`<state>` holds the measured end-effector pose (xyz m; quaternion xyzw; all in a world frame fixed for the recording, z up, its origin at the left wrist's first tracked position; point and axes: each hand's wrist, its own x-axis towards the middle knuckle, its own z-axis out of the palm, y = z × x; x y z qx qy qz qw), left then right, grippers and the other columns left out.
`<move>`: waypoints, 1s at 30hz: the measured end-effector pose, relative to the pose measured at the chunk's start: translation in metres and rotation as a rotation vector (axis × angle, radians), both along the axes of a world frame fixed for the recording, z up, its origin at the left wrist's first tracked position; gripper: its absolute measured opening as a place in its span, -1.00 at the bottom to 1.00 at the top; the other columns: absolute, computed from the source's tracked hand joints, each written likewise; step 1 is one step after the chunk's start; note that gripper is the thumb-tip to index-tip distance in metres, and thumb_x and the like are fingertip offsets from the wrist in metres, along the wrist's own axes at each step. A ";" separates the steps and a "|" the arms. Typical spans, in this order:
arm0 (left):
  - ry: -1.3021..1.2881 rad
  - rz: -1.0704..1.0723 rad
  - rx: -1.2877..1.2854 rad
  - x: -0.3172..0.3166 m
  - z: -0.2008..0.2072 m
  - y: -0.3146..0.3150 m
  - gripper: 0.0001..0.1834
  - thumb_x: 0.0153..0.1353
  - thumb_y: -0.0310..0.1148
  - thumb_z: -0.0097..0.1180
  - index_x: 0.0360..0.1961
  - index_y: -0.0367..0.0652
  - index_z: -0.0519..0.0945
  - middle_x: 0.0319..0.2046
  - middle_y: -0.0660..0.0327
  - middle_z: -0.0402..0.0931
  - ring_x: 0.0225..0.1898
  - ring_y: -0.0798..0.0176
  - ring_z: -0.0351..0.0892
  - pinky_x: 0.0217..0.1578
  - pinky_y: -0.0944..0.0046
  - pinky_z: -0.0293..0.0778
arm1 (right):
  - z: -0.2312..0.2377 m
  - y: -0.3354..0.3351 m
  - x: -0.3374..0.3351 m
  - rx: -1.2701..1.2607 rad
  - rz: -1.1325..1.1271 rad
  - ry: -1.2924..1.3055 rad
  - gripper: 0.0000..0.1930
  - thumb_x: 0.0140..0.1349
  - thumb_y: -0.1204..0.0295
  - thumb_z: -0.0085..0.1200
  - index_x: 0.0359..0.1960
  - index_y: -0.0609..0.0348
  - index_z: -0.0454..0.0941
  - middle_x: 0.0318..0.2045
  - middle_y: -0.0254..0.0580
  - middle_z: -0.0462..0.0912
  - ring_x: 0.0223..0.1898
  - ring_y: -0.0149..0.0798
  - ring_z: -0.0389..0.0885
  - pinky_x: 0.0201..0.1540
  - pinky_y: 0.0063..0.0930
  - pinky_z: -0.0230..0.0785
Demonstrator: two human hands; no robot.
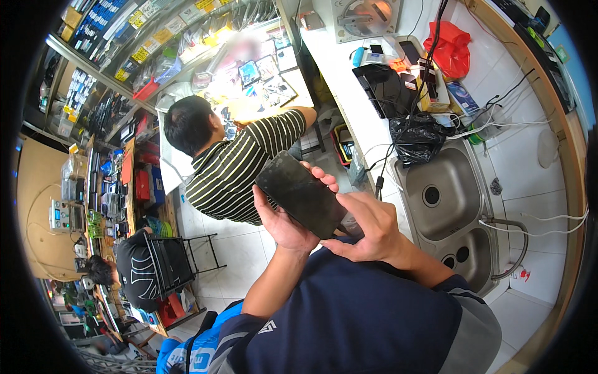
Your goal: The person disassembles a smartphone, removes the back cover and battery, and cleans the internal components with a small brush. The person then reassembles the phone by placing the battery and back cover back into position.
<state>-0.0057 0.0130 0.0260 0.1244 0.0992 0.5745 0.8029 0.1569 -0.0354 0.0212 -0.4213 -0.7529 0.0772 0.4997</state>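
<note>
A black smartphone (301,194) with a dark, smudged front lies tilted across my left hand (285,225) in front of my chest. The left palm is under it. The left thumb lies along its left edge, and the fingertips curl round the opposite edge. My right hand (371,229) is at the phone's lower right end, its fingers bent and its thumb close to the bottom edge. The tips of the right hand's fingers are partly hidden, but they appear to grip that end.
A double steel sink (446,232) is on the right, beside a white counter (339,62) with cables, a black bag (416,138) and a red bag (447,50). Ahead, a person in a striped shirt (240,163) works at a lit bench. Another person (138,269) sits at the left.
</note>
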 end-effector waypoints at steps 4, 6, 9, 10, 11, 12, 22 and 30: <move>0.015 0.003 -0.012 0.000 0.001 0.000 -0.03 0.40 0.55 -0.37 0.17 -0.23 0.46 -0.02 0.04 0.56 0.01 -0.06 0.55 0.15 -0.04 0.48 | -0.001 0.001 -0.001 -0.001 -0.006 -0.009 -0.23 -0.07 0.11 0.64 0.06 0.43 0.61 -0.16 0.01 0.69 -0.25 -0.07 0.78 -0.24 -0.34 0.68; 0.019 -0.002 -0.013 0.000 0.001 0.000 -0.04 0.39 0.55 -0.36 0.17 -0.23 0.46 -0.02 0.04 0.56 0.01 -0.05 0.54 0.15 -0.04 0.48 | -0.001 0.001 -0.001 0.005 -0.009 -0.013 -0.23 -0.08 0.11 0.65 0.06 0.43 0.61 -0.17 0.00 0.69 -0.25 -0.09 0.78 -0.25 -0.35 0.68; 0.020 0.001 -0.030 0.000 0.002 0.000 -0.04 0.39 0.55 -0.35 0.16 -0.23 0.46 -0.02 0.05 0.55 -0.01 -0.04 0.54 0.14 -0.03 0.48 | -0.002 0.000 0.000 -0.003 -0.010 -0.022 -0.22 -0.09 0.10 0.66 0.06 0.43 0.61 -0.16 -0.01 0.69 -0.26 -0.10 0.78 -0.26 -0.36 0.68; 0.029 0.008 -0.035 0.000 0.002 0.000 -0.04 0.39 0.55 -0.34 0.16 -0.23 0.46 -0.03 0.05 0.55 -0.01 -0.04 0.54 0.13 -0.03 0.48 | -0.002 0.000 0.000 -0.008 -0.011 -0.026 -0.22 -0.09 0.10 0.66 0.07 0.43 0.61 -0.16 -0.01 0.69 -0.26 -0.10 0.78 -0.26 -0.37 0.67; 0.027 0.010 -0.036 0.000 0.002 0.000 -0.04 0.39 0.55 -0.34 0.16 -0.23 0.46 -0.03 0.05 0.55 -0.02 -0.03 0.53 0.13 -0.03 0.48 | -0.002 0.000 0.000 -0.004 -0.012 -0.025 -0.21 -0.10 0.10 0.66 0.07 0.43 0.61 -0.16 -0.01 0.69 -0.26 -0.11 0.78 -0.27 -0.37 0.67; 0.015 0.007 -0.034 0.001 0.002 0.000 -0.05 0.39 0.54 -0.34 0.16 -0.23 0.46 -0.03 0.05 0.55 -0.02 -0.03 0.53 0.12 -0.03 0.48 | -0.002 0.000 -0.001 0.001 -0.013 -0.023 -0.21 -0.10 0.11 0.66 0.07 0.42 0.61 -0.16 -0.01 0.69 -0.26 -0.11 0.78 -0.27 -0.37 0.67; 0.040 0.012 -0.059 0.000 0.001 -0.001 -0.03 0.39 0.56 -0.36 0.18 -0.22 0.48 -0.02 0.04 0.57 0.03 -0.05 0.57 0.15 -0.05 0.47 | -0.003 0.001 0.004 -0.050 0.045 0.034 -0.35 0.17 0.09 0.47 0.06 0.46 0.61 -0.16 0.06 0.70 -0.28 -0.03 0.78 -0.26 -0.30 0.66; 0.005 -0.030 -0.021 -0.002 -0.004 0.000 0.07 0.38 0.60 -0.38 0.37 -0.22 0.42 0.06 0.03 0.60 0.11 -0.05 0.59 0.19 -0.07 0.53 | -0.007 0.003 0.010 -0.229 0.205 0.384 -0.59 0.48 0.26 0.09 0.07 0.46 0.63 -0.24 0.17 0.72 -0.38 0.00 0.71 -0.33 -0.31 0.52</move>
